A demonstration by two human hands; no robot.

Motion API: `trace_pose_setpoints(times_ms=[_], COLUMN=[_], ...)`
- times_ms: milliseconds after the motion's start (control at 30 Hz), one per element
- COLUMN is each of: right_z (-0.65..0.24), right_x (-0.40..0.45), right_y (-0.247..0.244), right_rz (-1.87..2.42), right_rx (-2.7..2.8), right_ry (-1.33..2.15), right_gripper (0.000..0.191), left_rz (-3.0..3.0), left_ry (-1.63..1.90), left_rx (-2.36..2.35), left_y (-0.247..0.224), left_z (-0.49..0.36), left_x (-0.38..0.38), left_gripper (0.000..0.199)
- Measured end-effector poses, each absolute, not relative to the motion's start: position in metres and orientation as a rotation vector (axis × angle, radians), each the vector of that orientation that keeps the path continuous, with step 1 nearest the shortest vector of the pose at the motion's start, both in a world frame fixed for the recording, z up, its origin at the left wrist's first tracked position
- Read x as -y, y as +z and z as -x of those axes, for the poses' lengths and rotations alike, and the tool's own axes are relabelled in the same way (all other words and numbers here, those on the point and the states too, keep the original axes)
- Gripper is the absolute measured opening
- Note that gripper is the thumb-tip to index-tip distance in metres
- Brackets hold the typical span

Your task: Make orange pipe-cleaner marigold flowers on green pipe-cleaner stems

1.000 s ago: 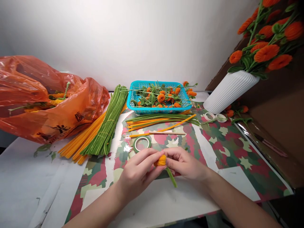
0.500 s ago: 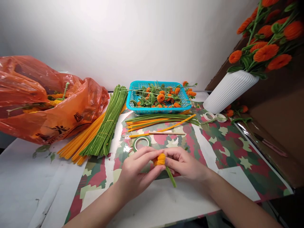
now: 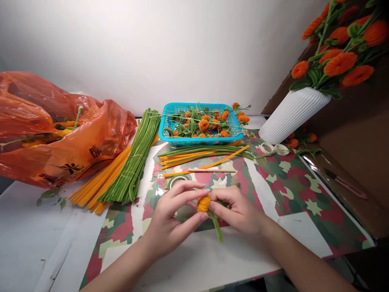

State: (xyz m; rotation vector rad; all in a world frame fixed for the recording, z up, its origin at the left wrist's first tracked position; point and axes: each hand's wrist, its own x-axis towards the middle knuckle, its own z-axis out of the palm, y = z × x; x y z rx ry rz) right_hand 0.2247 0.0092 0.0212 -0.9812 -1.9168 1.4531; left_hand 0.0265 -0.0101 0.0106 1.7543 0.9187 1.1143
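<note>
A small orange pipe-cleaner flower (image 3: pixel 203 203) is held between my two hands over the near part of the table. Fingers and thumb of my left hand (image 3: pixel 174 211) curve round its left side, touching the petals. My right hand (image 3: pixel 237 211) pinches the flower's base from the right. Out from under the right fingers a green pipe cleaner (image 3: pixel 217 229) slants down toward me. Just beyond the left fingers lies a roll of green tape (image 3: pixel 178 181), partly covered by that hand.
Behind are loose pipe cleaners (image 3: pixel 200 156) and a blue basket (image 3: pixel 200 140) of flowers. Bundled green pipe cleaners (image 3: pixel 133 158) lie left, beside an orange plastic bag (image 3: pixel 91 142). A white vase (image 3: pixel 291 115) of orange flowers leans at right, near white tape rolls (image 3: pixel 282 149).
The flower has turned and shifted slightly left and toward me. My left fingers have spread and loosened round it; my right hand keeps its pinch.
</note>
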Motion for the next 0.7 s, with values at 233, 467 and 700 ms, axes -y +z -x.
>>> trace_pose_setpoints(times_ms=[233,467,700], right_z=[-0.232,-0.259,-0.235], right_x=[-0.013,-0.028,-0.017], right_y=[0.025,0.03,0.012], right_rz=[1.114,1.154,1.234], right_rx=[2.136,1.615,1.516], right_ry=[0.957,0.174,1.117], right_gripper=[0.007,0.043,0.041], left_rz=[-1.021,-0.707,-0.706], left_ry=[0.943,1.003,0.979], left_rx=[-1.043,-1.037,-0.961], left_y=[0.011,0.014,0.009], left_z=[-0.032,-0.032,-0.03], left_x=[0.005,0.002,0.0], left_gripper=[0.026,0.018,0.026])
